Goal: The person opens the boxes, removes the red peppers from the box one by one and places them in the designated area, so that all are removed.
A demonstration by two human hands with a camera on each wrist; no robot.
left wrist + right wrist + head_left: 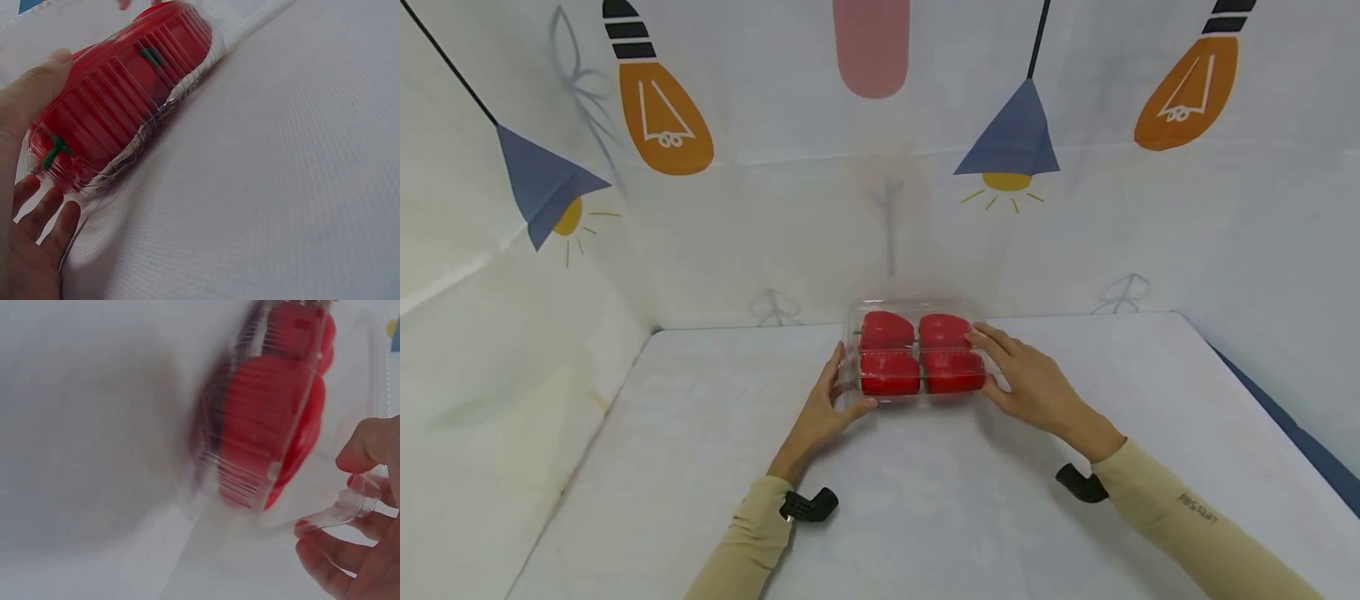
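On the left: left hand (820,408), thumb spread well away from the fingers; it bears on the left end of the clear box (274,470).
On the right: right hand (1037,387), thumb and fingers pinching the edge of the clear lid (334,515); that edge stands apart from the box's rim.
Box: between the two hands, on the white table (925,500), near its back edge.
Inside: four red peppers (889,375), two rows of two; green stems (150,56) show through the side.
Arms: tan sleeves (1195,517), a black band (808,506) at each wrist.
Behind: white sheet (775,233) printed with blue lamps (1015,133) and orange bulbs (666,117).
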